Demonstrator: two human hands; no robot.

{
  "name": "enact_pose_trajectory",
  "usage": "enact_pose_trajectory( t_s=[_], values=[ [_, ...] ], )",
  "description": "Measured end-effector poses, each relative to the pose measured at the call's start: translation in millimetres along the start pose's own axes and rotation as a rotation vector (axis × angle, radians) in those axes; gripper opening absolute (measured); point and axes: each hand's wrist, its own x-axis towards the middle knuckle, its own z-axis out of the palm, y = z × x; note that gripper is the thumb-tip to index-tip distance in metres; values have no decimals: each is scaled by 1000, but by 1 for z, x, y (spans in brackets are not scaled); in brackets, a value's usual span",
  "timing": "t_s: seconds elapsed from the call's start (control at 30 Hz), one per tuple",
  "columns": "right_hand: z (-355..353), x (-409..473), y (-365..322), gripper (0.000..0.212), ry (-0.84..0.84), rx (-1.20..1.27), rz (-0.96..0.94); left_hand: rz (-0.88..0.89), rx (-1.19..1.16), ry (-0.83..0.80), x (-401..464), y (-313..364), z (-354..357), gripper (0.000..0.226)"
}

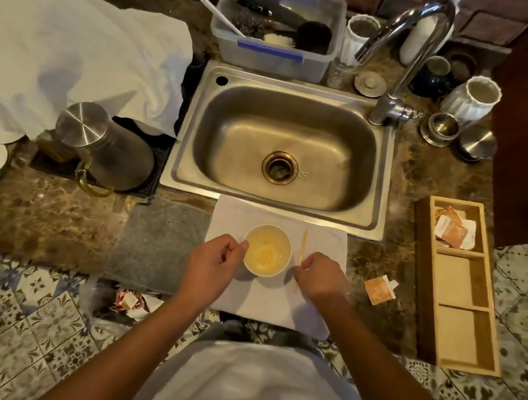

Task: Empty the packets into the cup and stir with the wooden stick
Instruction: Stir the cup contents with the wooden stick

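Note:
A white cup [267,250] with pale yellowish liquid stands on a white cloth [325,240] in front of the sink. My left hand [211,260] rests against the cup's left rim, fingers curled. A thin wooden stick [303,246] lies on the cloth just right of the cup, pointing away from me. My right hand [321,278] lies over the stick's near part, fingertips pinching it. A torn orange packet [379,289] sits on the counter to the right. More orange packets [453,226] lie in the far compartment of a wooden box.
The steel sink [284,147] is directly behind the cloth, its tap [407,49] at the back right. A grey mat [159,242] lies left of the cloth, a steel kettle [105,147] beyond it. The wooden box [456,285] runs along the right. Torn wrappers [132,303] lie below the counter edge.

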Motion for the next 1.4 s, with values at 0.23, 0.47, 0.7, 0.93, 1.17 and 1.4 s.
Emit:
enact_pose_trajectory(
  t_s=[0.23,0.47,0.7,0.93,1.17,1.4],
  values=[
    [0,-2,-5,18,2,-16,33,32,-4,-60,2,1,-5,33],
    [-4,-2,-9,30,-36,-12,63,48,-62,-99,3,-5,-6,38],
    [-22,-6,-7,20,1,150,-6,48,-114,-120,3,-4,-4,38],
    [-59,-24,-16,33,110,370,-98,3,-138,-124,5,-15,-4,41],
    [-91,-44,-36,20,140,540,-321,36,-165,-114,3,-9,-1,41],
    [-111,-71,-43,6,155,794,-428,48,-188,-96,1,-8,1,42]
  ],
)
